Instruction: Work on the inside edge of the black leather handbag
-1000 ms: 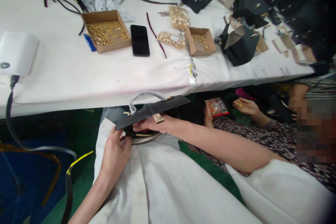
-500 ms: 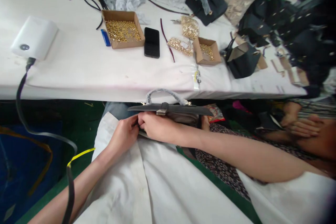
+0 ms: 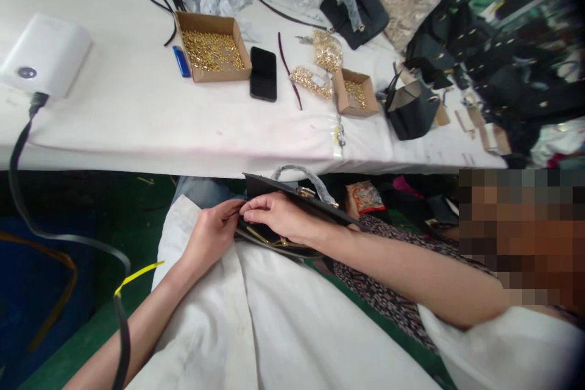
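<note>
A small black handbag (image 3: 292, 198) with a wrapped grey handle and gold fittings rests on my lap, just below the table's front edge. My right hand (image 3: 274, 216) grips the bag under its raised flap, fingers pinched at the left corner. My left hand (image 3: 212, 233) is closed against the same corner, its fingertips meeting those of the right hand. What the fingertips pinch is too small to make out.
On the white table (image 3: 137, 116): a cardboard box of gold fittings (image 3: 211, 55), a black phone (image 3: 263, 73), a blue lighter (image 3: 181, 61), a smaller box (image 3: 355, 92), bags of gold parts (image 3: 326, 50), black handbags (image 3: 411, 111), a white device (image 3: 43, 55) with a cable. Another person sits at the right.
The bag's flap has tilted, its left end up and right end down. My hands stay together at the left corner. The view has shifted slightly.
</note>
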`<state>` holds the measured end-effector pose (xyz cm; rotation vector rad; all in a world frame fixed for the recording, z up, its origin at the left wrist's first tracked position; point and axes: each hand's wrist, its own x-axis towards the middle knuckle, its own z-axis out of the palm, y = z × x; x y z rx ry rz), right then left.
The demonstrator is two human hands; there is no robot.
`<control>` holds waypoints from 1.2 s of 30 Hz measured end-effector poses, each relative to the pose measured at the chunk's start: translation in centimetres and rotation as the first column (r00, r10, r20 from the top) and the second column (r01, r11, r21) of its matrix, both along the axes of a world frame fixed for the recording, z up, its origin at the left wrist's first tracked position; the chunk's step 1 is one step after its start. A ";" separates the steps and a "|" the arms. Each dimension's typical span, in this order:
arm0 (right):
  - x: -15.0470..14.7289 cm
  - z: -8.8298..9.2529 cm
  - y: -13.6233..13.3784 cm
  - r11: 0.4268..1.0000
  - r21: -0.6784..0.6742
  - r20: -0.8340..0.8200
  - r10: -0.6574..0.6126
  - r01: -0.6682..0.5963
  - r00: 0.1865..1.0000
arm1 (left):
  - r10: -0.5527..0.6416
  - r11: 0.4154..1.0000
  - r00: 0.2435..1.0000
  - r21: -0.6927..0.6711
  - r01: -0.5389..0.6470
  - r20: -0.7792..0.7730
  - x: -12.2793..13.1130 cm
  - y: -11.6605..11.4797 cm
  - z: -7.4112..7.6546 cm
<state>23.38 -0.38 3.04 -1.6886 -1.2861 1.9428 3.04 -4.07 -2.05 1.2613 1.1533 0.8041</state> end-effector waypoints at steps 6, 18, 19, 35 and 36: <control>-0.2 0.2 -0.9 0.990 -0.086 -0.059 -0.113 0.108 0.992 | 0.011 0.999 0.999 -0.048 -0.013 -0.030 0.1 -0.3 0.2; 0.8 -0.6 -1.9 0.970 -0.125 -0.010 -0.213 0.210 0.977 | 0.047 0.999 0.998 -0.023 -0.048 -0.033 0.5 -0.9 0.4; 0.8 -0.7 -1.9 0.967 -0.145 -0.009 -0.213 0.209 0.977 | 0.052 0.998 0.998 -0.024 -0.053 -0.025 0.5 -0.9 0.4; 1.1 -1.0 -1.0 0.960 -0.262 -0.067 -0.118 0.097 0.991 | 0.088 0.993 0.993 -0.090 -0.081 0.079 0.8 -1.0 -0.7; 1.1 -1.0 -0.9 0.960 -0.264 -0.065 -0.116 0.095 0.991 | 0.088 0.992 0.992 -0.095 -0.080 0.087 0.8 -1.0 -0.7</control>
